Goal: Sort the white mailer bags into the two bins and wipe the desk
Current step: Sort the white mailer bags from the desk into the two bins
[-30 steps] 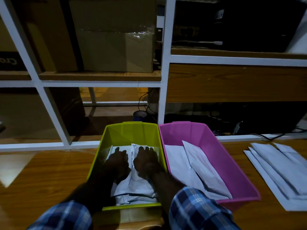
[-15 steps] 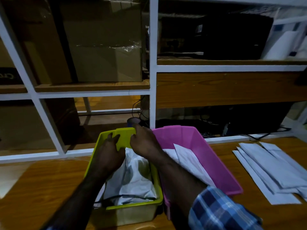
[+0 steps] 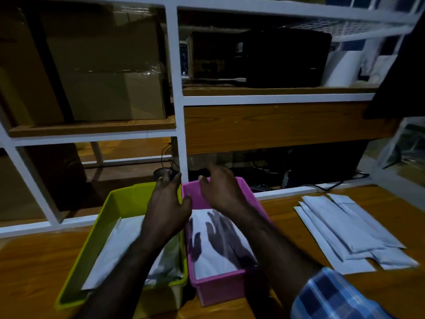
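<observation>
The white mailer bags sit in three places. One bunch lies inside the pink bin (image 3: pixel 220 288), and the shadows of your fingers fall on the top bag (image 3: pixel 220 247). I cannot count how many bags are in there. A second bunch (image 3: pixel 119 249) lies inside the green bin (image 3: pixel 92 247), which stands just to the left of the pink bin, with their sides touching. I cannot count those either. The third bunch is a loose pile (image 3: pixel 345 231) lying flat on the wooden desk (image 3: pixel 30 272), to the right of the pink bin and apart from it. That pile looks like four or five bags fanned out, one over the other.

So you have two bins, side by side.

You have two hands up at the far end of the pink bin. Your left hand (image 3: pixel 166 203) is over the spot where the two bins meet. Its fingers are spread and loose, and it holds nothing. I cannot tell if its thumb touches the pink rim. Your right hand (image 3: pixel 220 189) is over the far end of the pink bin. Its fingers are bent a little and loose, and it holds nothing too. Your right arm has a blue checked sleeve (image 3: pixel 333 295).

Behind the pink bin stands a white shelf frame (image 3: pixel 177 111). One big brown box (image 3: pixel 110 72) sits on it, up and to the left of the pink bin.
</observation>
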Demonstrator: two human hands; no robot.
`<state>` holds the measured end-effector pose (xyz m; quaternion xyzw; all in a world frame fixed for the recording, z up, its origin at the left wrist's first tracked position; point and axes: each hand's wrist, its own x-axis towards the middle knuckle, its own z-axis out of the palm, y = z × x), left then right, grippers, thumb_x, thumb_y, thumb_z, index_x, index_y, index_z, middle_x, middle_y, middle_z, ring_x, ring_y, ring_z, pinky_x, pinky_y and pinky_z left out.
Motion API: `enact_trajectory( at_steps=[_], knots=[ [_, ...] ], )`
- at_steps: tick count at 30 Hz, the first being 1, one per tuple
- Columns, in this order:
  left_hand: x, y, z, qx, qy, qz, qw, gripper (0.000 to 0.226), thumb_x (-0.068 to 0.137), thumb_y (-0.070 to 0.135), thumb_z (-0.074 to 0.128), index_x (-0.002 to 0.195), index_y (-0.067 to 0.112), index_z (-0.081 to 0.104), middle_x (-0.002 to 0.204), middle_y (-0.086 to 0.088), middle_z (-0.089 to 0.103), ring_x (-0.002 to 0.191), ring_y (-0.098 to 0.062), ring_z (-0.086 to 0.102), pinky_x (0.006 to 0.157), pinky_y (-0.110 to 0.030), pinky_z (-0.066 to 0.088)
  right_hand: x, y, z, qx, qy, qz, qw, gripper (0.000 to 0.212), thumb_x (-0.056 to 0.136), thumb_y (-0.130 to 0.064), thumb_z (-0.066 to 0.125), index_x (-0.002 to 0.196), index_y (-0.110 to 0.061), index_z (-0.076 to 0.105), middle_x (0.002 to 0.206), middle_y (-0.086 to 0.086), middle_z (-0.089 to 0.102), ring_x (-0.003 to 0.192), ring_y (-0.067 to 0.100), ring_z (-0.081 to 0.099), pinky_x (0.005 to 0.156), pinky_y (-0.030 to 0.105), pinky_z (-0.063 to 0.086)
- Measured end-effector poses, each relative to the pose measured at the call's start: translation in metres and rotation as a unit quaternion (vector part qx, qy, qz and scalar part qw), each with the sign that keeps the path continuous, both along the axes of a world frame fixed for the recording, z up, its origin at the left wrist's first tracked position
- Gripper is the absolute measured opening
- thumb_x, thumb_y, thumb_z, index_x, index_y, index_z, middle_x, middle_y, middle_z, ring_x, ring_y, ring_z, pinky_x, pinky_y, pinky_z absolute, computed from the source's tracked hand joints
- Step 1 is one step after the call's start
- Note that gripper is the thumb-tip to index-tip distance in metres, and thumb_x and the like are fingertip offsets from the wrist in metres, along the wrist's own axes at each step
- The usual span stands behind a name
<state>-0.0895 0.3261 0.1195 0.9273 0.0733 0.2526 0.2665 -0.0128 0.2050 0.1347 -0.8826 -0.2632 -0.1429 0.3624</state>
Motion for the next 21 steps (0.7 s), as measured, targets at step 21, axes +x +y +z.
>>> enact_trajectory(
  at_steps=[21],
  knots=[
    [0.135, -0.275, -0.037, -0.012, 0.067, -0.051, 0.996, 0.071, 0.086, 0.032, 0.063, 0.148, 0.019, 0.031, 0.159, -0.008, 0.016, 0.145, -0.024, 0.016, 0.115, -0.034, 0.019, 0.136, -0.278, -0.029, -0.009, 0.054, -0.065, 0.996, 0.031, 0.093, -0.022, 0.055, 0.122, -0.014, 0.063, 0.117, 0.008, 0.066, 0.111, 0.025, 0.06, 0.088, 0.028, 0.046]
  ],
)
